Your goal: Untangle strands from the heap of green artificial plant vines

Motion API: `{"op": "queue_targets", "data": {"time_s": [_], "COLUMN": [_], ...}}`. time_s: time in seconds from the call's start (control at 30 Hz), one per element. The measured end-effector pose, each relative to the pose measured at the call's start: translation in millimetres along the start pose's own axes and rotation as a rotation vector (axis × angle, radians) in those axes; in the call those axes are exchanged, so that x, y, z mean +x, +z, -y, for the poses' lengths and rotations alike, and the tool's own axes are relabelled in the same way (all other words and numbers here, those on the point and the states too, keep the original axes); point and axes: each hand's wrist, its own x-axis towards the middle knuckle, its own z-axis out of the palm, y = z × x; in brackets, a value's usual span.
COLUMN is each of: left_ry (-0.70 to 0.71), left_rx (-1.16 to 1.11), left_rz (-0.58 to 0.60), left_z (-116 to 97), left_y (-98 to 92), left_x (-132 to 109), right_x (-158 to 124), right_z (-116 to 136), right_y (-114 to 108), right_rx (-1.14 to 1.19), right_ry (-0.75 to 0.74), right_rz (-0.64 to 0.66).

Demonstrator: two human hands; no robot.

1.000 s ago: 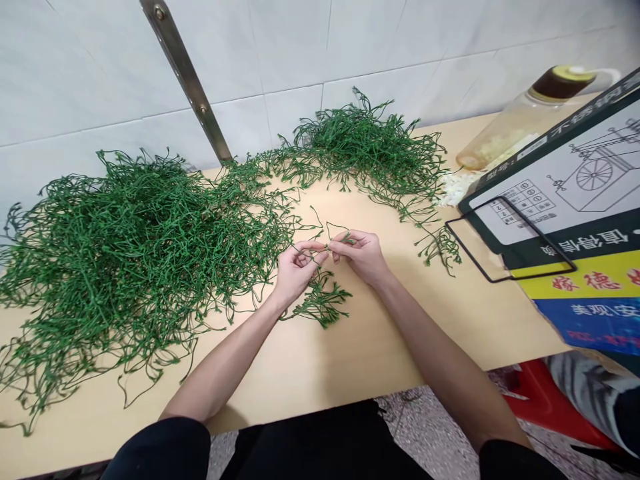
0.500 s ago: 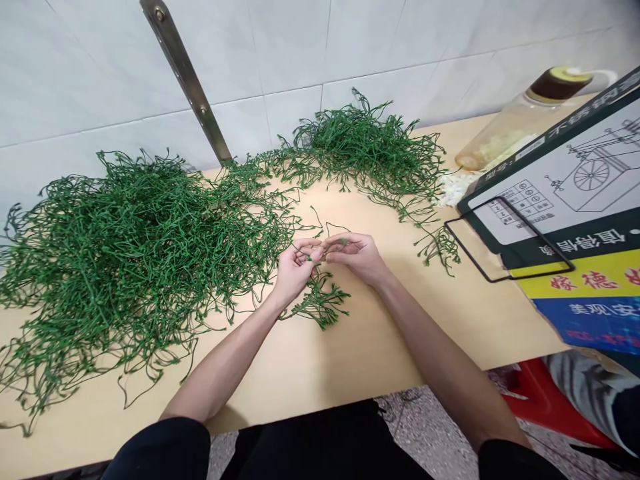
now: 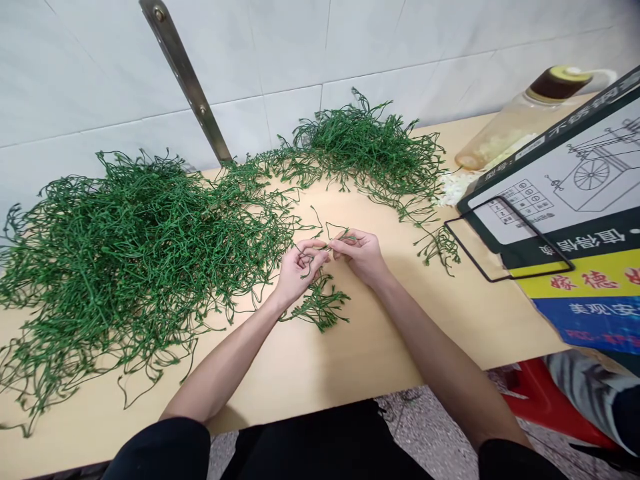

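Observation:
Thin green plastic stems are pinched between my two hands over the middle of the table. My left hand [image 3: 299, 270] is closed on a green stem, thumb against the fingers. Close beside it, fingertips nearly touching, my right hand [image 3: 364, 257] also pinches a stem. Below the hands lies a small bunch of green stems [image 3: 323, 305], partly hidden by my left hand. A large heap of tangled green stems [image 3: 125, 253] covers the left of the table, and a smaller heap [image 3: 367, 147] sits at the back.
On the right a printed box [image 3: 575, 180] leans beside a black wire frame [image 3: 483, 272]. Behind it are a clear bottle [image 3: 510, 127] and small white pieces [image 3: 456, 189]. A metal bracket [image 3: 187, 83] stands against the wall. A red stool [image 3: 545, 407] is below the table's right edge.
My fingertips have shifted slightly; my right hand has moved a little to the right and its fingers are more tightly bent. The heaps are unchanged.

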Motion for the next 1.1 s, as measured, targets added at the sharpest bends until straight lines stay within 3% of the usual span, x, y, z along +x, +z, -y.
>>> {"op": "queue_targets", "data": {"time_s": [0.2, 0.47, 0.93, 1.1], "left_ry": [0.055, 0.0, 0.017, 0.004], "left_rx": [0.052, 0.008, -0.027, 0.019], "left_rz": [-0.022, -0.049, 0.029, 0.06], "left_z": [7.9, 4.6, 2.0, 0.0], "left_y": [-0.9, 0.8, -0.9, -1.6], "left_x": [0.3, 1.2, 0.9, -1.5], "right_x": [-1.0, 0.2, -0.6, 5.0], "right_z": [2.1, -2.6, -0.6, 2.1], "right_y": [3.0, 0.7, 5.4, -0.1], "right_rx": [-0.004, -0.034, -0.054, 0.093], "right_ry": [0.038, 0.03, 0.015, -0.015], "right_rz": [-0.037, -0.05, -0.093, -0.186]}}
